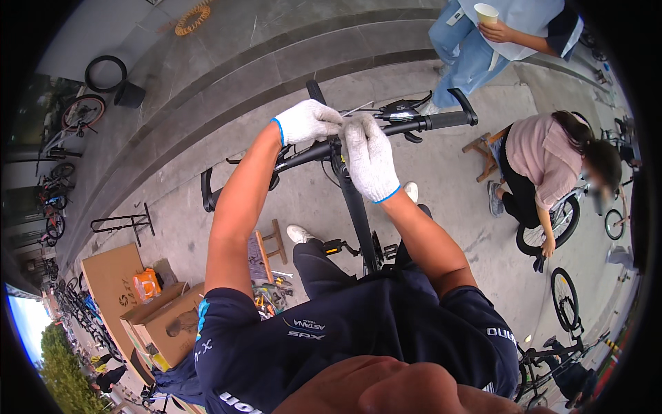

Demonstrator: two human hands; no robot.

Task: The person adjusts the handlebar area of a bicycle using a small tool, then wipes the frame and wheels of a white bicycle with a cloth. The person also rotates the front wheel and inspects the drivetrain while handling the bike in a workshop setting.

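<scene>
Both my hands wear white knit gloves with blue cuffs and meet over the middle of a black bicycle handlebar (300, 158). The fingers of my left hand (307, 123) are pressed together just left of the stem; what they hold is hidden. My right hand (371, 160) is closed with its fingers curled down by the stem, and its contents are hidden too. A thin silvery rod or cable (358, 107) shows just beyond the fingertips. Right of my hands are the brake and shift lever (404, 109) and a black grip (447, 121). The frame tube (356, 214) runs back between my legs.
A person holding a paper cup (486, 13) stands beyond the right grip. At right, another person bends over a bicycle wheel (550, 224) beside a wooden stool (484, 155). Lower left are cardboard boxes (169, 324), scattered tools (271, 298) and a black metal stand (124, 222).
</scene>
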